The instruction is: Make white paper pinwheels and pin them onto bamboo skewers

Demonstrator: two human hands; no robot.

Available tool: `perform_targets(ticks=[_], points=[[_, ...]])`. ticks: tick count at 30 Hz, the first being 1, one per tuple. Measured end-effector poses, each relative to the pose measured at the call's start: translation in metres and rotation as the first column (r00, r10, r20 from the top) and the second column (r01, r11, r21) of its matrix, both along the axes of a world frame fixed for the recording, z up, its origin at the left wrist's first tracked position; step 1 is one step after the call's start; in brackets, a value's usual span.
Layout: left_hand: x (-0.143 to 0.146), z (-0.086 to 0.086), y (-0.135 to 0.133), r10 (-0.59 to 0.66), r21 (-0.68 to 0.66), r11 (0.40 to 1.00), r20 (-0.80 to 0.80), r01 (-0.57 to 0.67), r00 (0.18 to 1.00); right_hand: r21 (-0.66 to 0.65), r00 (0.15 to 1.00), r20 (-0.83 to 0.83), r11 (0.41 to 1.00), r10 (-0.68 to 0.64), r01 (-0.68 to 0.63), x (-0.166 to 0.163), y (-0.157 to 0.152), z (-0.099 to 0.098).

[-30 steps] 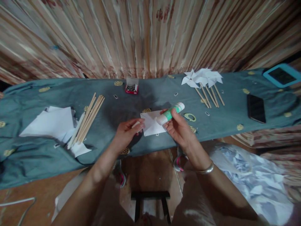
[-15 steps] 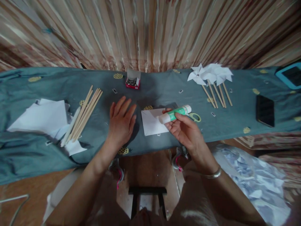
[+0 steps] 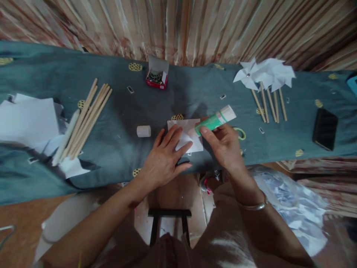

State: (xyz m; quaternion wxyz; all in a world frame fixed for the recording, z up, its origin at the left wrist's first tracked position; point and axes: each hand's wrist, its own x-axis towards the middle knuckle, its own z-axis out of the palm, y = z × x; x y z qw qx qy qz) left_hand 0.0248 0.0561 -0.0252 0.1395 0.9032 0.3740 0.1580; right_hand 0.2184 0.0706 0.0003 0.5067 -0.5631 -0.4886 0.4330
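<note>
Green and white, the glue stick (image 3: 216, 119) sits slantwise in the person's right hand (image 3: 225, 147), thumb and fingers closed around it; its lower end is over the right part of a square of white paper (image 3: 195, 144), though whether it touches cannot be told. Spread out flat with nothing gripped, the left hand (image 3: 164, 160) has its fingertips on the left part of that paper, which lies on the blue-green tablecloth (image 3: 119, 149). Just left of the paper a short white cap (image 3: 143, 131) rests on its side, while a yellow-green scissor handle (image 3: 242, 133) peeks out beyond the right hand. Farther back stands an open red box (image 3: 157, 79) of small metal pieces. Well to the left, wooden sticks (image 3: 86, 119) lie bundled next to a pile of white sheets (image 3: 28, 119); over on the right are white paper pinwheels (image 3: 264, 73) on sticks, then a black phone (image 3: 325, 129).
</note>
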Motion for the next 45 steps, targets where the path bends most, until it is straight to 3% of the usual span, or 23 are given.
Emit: perform_targets(ticks=[4, 8, 15, 28, 45], points=[[0.001, 0.000, 0.000, -0.001, -0.024, 1.000, 0.013, 0.002, 1.000, 0.030, 0.973, 0.227, 0.998, 0.038, -0.047, -0.003, 0.001, -0.004], [0.001, 0.001, 0.000, 0.002, -0.046, 0.999, 0.014, -0.001, 1.000, 0.040, 0.892, 0.451, 0.997, 0.038, -0.063, -0.003, 0.000, -0.005], [0.002, 0.003, 0.000, 0.004, -0.064, 0.998, 0.018, -0.002, 1.000, 0.067, 0.795, 0.606, 0.995, 0.017, -0.072, -0.007, 0.000, -0.002], [0.003, 0.002, 0.000, 0.004, -0.067, 0.998, 0.018, -0.003, 1.000, 0.055, 0.756, 0.654, 0.995, 0.029, -0.086, -0.012, 0.004, 0.004], [0.002, 0.000, 0.000, 0.000, -0.066, 0.998, 0.030, 0.002, 1.000, 0.014, 0.768, 0.631, 0.989, 0.106, -0.148, -0.017, 0.002, 0.008]])
